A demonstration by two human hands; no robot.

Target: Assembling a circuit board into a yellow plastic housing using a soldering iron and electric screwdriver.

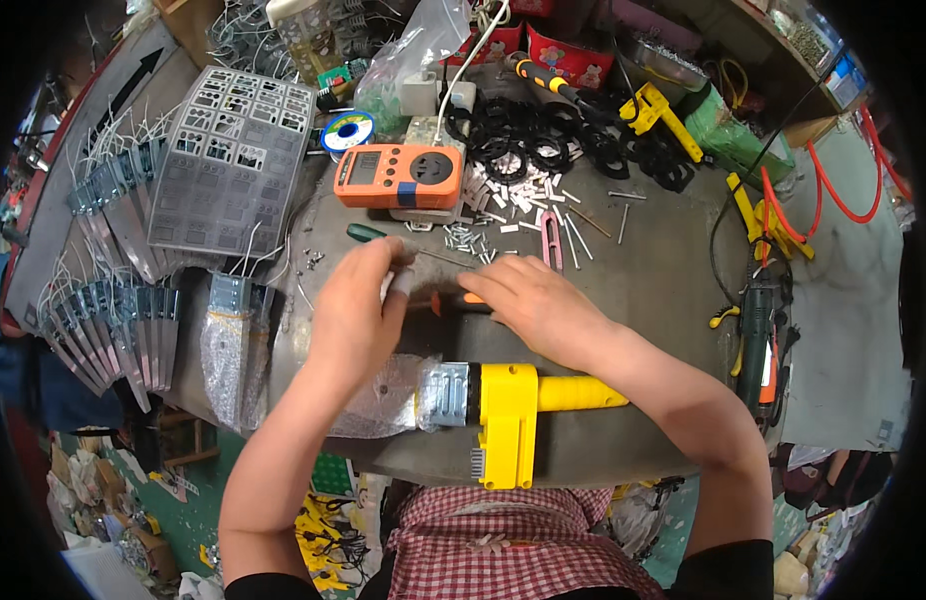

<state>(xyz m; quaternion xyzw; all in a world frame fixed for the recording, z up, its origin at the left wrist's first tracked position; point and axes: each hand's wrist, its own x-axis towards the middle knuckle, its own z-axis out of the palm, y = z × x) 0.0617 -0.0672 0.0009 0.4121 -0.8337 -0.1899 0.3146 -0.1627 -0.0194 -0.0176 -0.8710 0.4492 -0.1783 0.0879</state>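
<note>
My left hand [355, 300] is closed, fingers curled, around something pale that they mostly hide. A screwdriver with a green handle [366, 233] lies behind it, its thin shaft [443, 258] reaching towards my right hand [543, 308]. That hand is bent with its fingertips together beside the shaft's end; what they pinch, if anything, is hidden. Just under its fingers shows an orange-and-black handle [471, 299]. Nearer me lies a yellow tool body with a handle [508, 410], joined to a metal sleeve [448, 394] and a bubble-wrapped piece [378, 397].
Beyond my hands are an orange meter [398, 177], a solder spool [347, 131], scattered white pieces [508, 190], small screws [466, 240] and black rings [548, 150]. Metal blades with wires [118, 320] and a parts sheet [233, 165] lie left. A green power tool [756, 340] lies right.
</note>
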